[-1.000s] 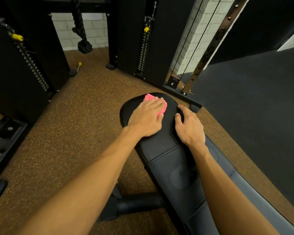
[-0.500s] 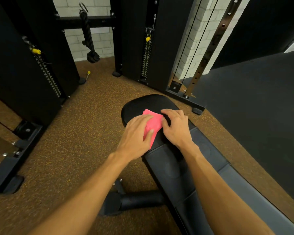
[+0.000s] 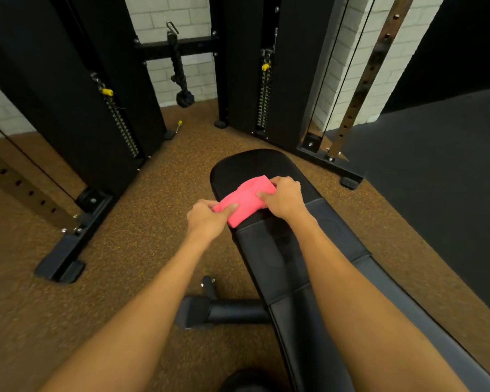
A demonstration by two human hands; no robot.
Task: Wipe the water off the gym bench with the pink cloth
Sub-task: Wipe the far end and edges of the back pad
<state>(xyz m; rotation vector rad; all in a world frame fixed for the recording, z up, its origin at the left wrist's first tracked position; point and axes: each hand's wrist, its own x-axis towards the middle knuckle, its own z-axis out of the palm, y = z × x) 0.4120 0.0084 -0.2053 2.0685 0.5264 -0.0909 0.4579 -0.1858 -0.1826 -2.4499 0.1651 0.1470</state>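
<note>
Probably mid-wipe: left hand [image 3: 207, 220] and right hand [image 3: 286, 198] each grip an end of the pink cloth [image 3: 245, 200] on the bench [image 3: 255, 165], water beyond the grips too dark to judge.

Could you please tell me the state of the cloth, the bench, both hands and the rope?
pink cloth: folded, held by both ends at the bench pad.
left hand: pinches the cloth's near end.
right hand: grips the cloth's far end.
gym bench: standing; water on its dark pad cannot be made out.
rope: hanging from a hook.
</note>
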